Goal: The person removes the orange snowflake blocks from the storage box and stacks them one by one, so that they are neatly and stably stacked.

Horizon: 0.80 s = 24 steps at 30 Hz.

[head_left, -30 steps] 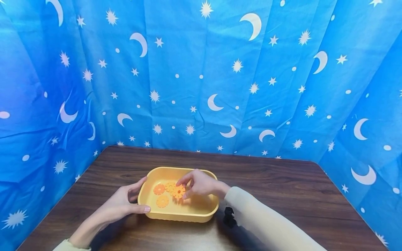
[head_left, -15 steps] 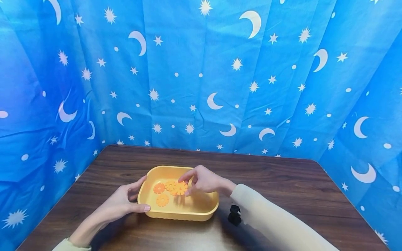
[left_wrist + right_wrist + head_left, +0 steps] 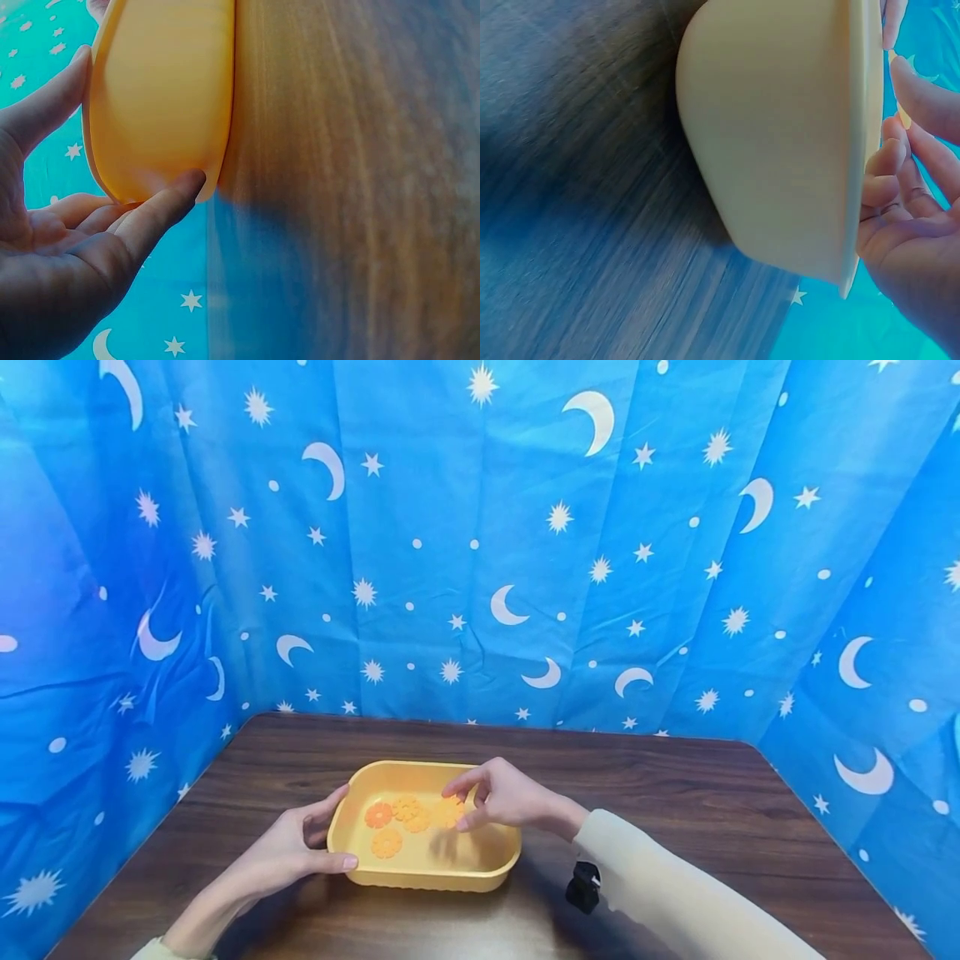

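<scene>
Cloth (image 3: 435,518): blue, with white moons and stars; it hung behind my table and on both sides. Table (image 3: 637,785): dark, wood-grained, its far corners rounded. Tray (image 3: 423,882): yellow, it stood on the table. Left hand (image 3: 292,850): I gripped the tray's left end, thumb on the near rim. Right hand (image 3: 504,795): above the tray, thumb and fingertip nearly together, I pinched one yellow disc (image 3: 453,812). Four loose discs (image 3: 386,843): these lay inside, two overlapping.
</scene>
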Available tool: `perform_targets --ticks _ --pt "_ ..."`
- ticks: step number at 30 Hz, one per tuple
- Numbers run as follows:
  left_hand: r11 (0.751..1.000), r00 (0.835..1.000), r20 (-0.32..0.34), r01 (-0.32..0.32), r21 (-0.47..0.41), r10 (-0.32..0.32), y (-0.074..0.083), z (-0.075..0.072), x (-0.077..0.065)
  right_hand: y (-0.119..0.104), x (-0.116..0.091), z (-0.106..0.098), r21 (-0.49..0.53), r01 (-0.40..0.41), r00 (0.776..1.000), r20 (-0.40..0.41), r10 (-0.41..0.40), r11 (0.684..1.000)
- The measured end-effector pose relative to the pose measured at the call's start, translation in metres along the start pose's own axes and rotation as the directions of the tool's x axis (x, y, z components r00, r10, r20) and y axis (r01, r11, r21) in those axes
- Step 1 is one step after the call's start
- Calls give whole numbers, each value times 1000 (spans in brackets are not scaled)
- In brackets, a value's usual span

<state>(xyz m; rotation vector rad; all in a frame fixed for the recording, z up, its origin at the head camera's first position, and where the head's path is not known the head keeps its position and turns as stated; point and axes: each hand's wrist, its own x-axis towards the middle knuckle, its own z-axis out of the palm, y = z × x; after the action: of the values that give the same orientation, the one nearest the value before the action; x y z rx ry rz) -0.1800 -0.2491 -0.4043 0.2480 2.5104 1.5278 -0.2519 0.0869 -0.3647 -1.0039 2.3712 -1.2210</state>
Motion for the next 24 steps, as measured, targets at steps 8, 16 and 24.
perform_targets --ticks 8,16,24 --pt "1000 1000 2 -11 7 11 2 -1 1 2 -17 -12 1 4 999 -40 -4 1000" --pt "1000 1000 -2 2 15 -2 1 -1 0 2 -37 -26 -4 2 997 -75 -3 1000" --pt "1000 1000 8 4 25 -4 0 -1 1 8 -57 -36 36 -54 992 -114 58 998"
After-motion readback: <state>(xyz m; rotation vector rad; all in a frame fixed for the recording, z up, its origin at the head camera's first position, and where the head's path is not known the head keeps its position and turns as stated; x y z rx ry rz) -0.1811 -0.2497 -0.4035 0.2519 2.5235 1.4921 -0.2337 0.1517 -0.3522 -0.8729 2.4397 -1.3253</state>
